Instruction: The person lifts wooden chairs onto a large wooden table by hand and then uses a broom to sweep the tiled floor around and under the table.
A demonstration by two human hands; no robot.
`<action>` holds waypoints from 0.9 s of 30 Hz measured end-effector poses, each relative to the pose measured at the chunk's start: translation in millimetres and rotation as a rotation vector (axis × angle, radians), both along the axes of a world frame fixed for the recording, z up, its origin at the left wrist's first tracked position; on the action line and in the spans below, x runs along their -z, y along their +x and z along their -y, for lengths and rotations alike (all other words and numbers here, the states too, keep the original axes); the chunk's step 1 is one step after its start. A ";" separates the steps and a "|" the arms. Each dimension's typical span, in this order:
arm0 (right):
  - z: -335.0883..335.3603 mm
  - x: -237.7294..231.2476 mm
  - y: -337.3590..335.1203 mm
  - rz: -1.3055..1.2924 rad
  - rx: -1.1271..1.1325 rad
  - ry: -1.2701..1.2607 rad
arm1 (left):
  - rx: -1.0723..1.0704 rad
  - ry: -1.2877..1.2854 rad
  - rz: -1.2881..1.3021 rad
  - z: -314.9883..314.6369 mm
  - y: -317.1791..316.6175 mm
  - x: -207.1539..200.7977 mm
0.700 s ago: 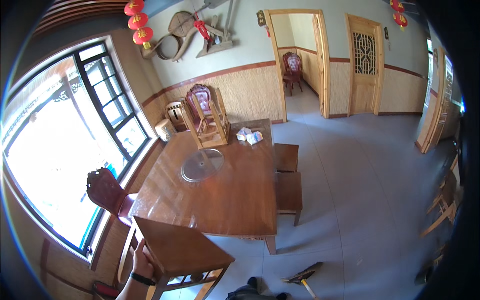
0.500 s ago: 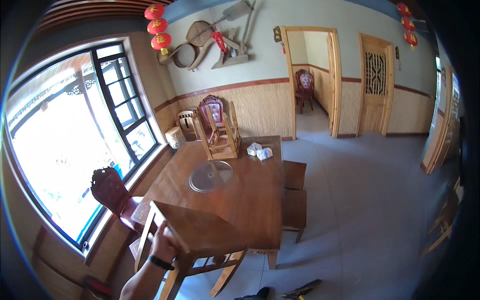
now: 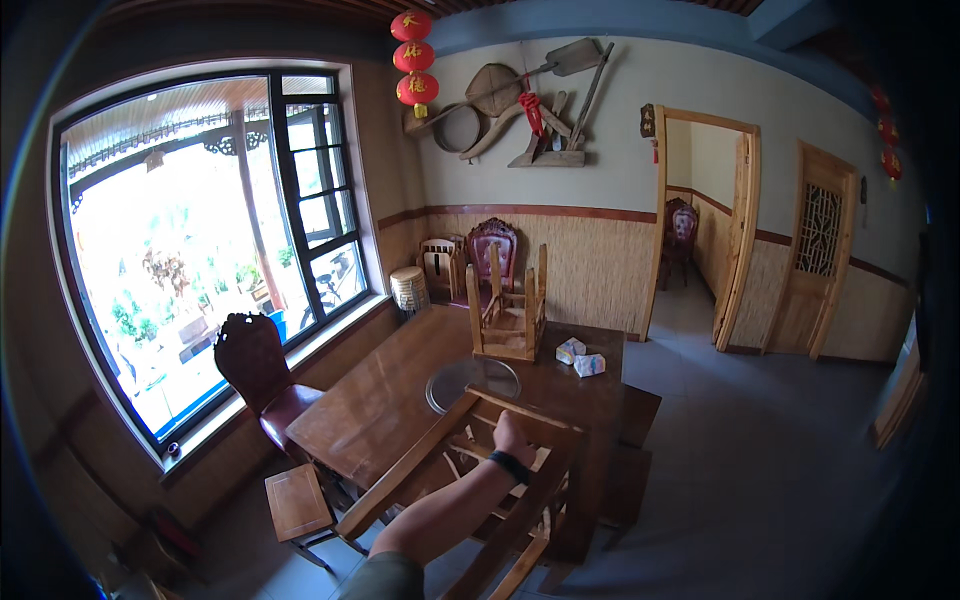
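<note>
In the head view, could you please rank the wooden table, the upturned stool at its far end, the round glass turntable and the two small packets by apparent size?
1. wooden table
2. upturned stool, though it stands farther away, so it looks smaller than it is
3. round glass turntable
4. two small packets, alike to each other

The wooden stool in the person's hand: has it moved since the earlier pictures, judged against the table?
Yes. The wooden stool, held by the left hand, has been lifted and turned upside down onto the table.

Red lanterns (image 3: 414, 56), window (image 3: 200, 250), doorway (image 3: 700, 230)
</note>
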State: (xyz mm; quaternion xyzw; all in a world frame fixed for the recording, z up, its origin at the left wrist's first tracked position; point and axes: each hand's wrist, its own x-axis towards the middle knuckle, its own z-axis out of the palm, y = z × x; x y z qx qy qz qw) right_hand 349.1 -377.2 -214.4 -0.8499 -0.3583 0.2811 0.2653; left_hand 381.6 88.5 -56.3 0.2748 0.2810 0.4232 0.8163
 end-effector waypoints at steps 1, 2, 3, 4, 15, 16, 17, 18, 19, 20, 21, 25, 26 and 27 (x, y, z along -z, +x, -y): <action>0.7 0.5 -3.1 -0.002 -0.003 -0.009 | -0.004 0.102 -0.018 1.8 14.9 1.0; 3.4 1.6 -5.1 -0.007 -0.002 -0.021 | -0.031 -0.052 -0.011 3.2 31.3 0.8; 13.0 5.6 -5.7 -0.003 0.025 -0.041 | -0.051 -0.215 0.006 19.9 49.9 -16.6; 15.6 6.9 -7.0 -0.003 0.023 -0.054 | -0.091 -0.257 0.034 25.3 57.7 -24.2; -0.5 13.7 -33.4 0.004 -0.174 -0.008 | 0.203 0.622 -0.198 96.8 -14.8 -119.8; -4.1 13.8 -36.9 0.002 -0.201 0.001 | 0.195 0.697 -0.159 114.3 -47.3 -126.9; -12.2 13.2 -42.8 -0.006 -0.243 0.016 | 0.113 0.876 -0.184 116.1 -82.6 -116.4; -16.4 13.7 -46.1 -0.008 -0.270 0.023 | 0.102 0.905 -0.104 129.1 -125.4 -117.2; -21.0 11.3 -48.3 -0.003 -0.290 0.029 | 0.045 0.894 -0.065 137.4 -164.4 -113.2; -27.3 10.8 -53.5 -0.006 -0.318 0.040 | -0.077 0.992 -0.231 142.5 -211.2 -107.2; -34.7 10.9 -57.6 -0.001 -0.343 0.040 | -0.148 0.820 -0.315 142.5 -253.7 -89.1; -77.5 5.6 -90.0 0.000 -0.469 0.060 | -0.485 0.485 -0.467 116.8 -424.0 12.8; -88.1 3.9 -99.1 0.003 -0.497 0.058 | -0.503 0.329 -0.518 108.3 -462.1 48.2; -98.7 0.9 -106.6 0.009 -0.515 0.053 | -0.515 0.193 -0.554 100.3 -495.2 81.3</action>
